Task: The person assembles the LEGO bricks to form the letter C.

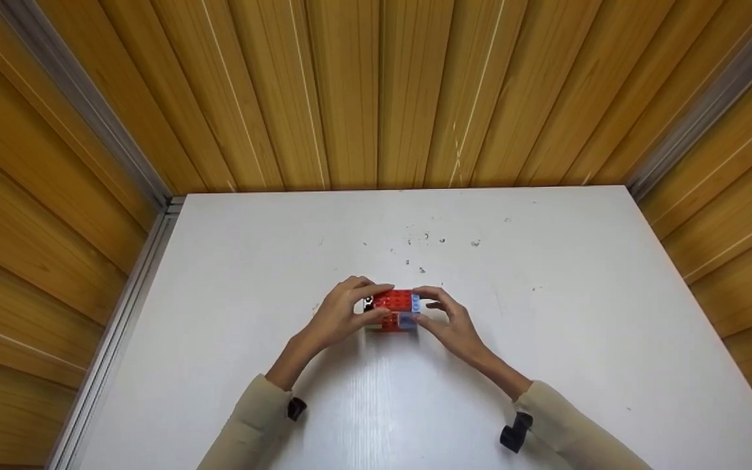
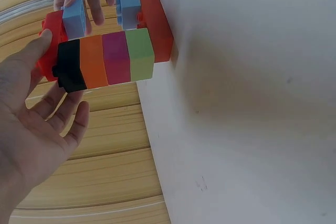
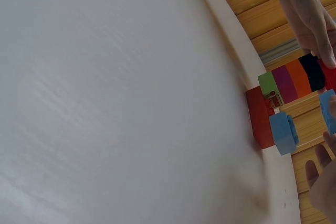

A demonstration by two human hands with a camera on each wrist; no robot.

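A red brick (image 2: 158, 27) stands on the table as a base. From one end of it rises a column of a green brick (image 2: 139, 53), a purple brick (image 2: 116, 57), an orange brick (image 2: 93, 61) and a black brick (image 2: 71, 65). A lower blue brick (image 3: 283, 132) sits on the base's other end. My left hand (image 1: 339, 314) pinches the upper red brick (image 1: 398, 300) at the column's top between thumb and fingers. At that brick's right end, my right hand (image 1: 457, 328) pinches an upper blue brick (image 2: 74, 18), with an air gap above the lower blue one.
The white table (image 1: 252, 248) surrounds the bricks, with small dark marks (image 1: 442, 240) on its far half. Wood-patterned panels (image 1: 376, 98) stand behind and at both sides, with a metal frame rail (image 1: 121, 313) along the left edge.
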